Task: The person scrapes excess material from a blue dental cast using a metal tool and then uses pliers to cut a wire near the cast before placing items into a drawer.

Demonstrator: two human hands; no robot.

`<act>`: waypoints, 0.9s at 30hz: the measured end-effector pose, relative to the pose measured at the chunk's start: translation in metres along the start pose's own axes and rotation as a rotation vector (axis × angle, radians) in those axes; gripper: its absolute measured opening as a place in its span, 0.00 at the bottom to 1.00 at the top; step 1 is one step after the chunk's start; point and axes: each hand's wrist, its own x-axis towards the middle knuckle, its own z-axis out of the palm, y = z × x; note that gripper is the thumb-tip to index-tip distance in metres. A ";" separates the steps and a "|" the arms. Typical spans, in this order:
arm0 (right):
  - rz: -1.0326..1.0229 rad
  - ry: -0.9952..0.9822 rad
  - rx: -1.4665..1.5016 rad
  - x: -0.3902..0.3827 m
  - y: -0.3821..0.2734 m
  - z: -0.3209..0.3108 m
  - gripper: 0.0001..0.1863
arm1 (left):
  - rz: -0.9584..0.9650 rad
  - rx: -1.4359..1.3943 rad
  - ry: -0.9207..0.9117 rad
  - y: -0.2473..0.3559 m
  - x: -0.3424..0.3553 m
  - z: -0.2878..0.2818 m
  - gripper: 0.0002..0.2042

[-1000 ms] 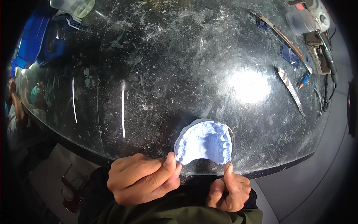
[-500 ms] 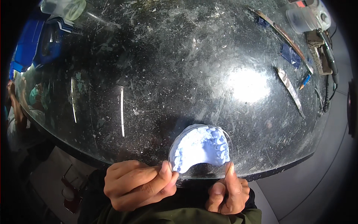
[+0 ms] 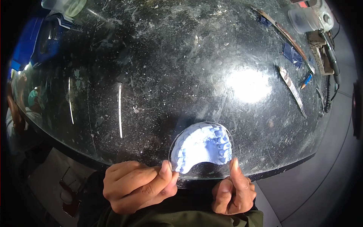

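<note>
A pale blue dental cast point(image 3: 202, 145) shaped like a horseshoe lies at the near edge of the table, its row of teeth facing up. Around its outer curve runs a thin bent wire point(image 3: 174, 142), with a narrow gap on the left side. My left hand point(image 3: 140, 185) pinches one end of this wire between thumb and fingertips beside the cast's left end. At the other end, my right hand point(image 3: 235, 191) has the wire against its raised index finger, with the thumb bent close by. Whether the wire touches the cast at the front cannot be made out.
On the dark, scuffed table point(image 3: 162, 75), a knife-like tool point(image 3: 291, 90), a blue pencil stub point(image 3: 306, 81) and a long curved tool point(image 3: 287, 36) lie at right. A corded handpiece point(image 3: 331, 56) rests behind them. Blue containers point(image 3: 28, 41) stand far left.
The wire's arch now stands slightly off the cast's front and left side, where before it lay closer. My right thumb and index finger have shifted a little. The whole view has moved slightly.
</note>
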 end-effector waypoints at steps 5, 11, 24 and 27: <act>-0.074 -0.023 0.028 0.001 0.009 -0.001 0.23 | 0.002 0.000 -0.007 0.000 0.001 0.002 0.06; -0.046 0.001 -0.165 -0.001 -0.005 -0.002 0.23 | 0.030 -0.033 0.011 -0.001 0.002 0.002 0.06; -0.320 0.119 -0.169 0.003 0.014 0.010 0.26 | 0.016 0.054 0.008 0.005 0.001 0.002 0.12; -0.392 0.234 -0.198 0.003 0.015 0.018 0.24 | 0.016 0.084 0.073 0.008 -0.001 0.003 0.13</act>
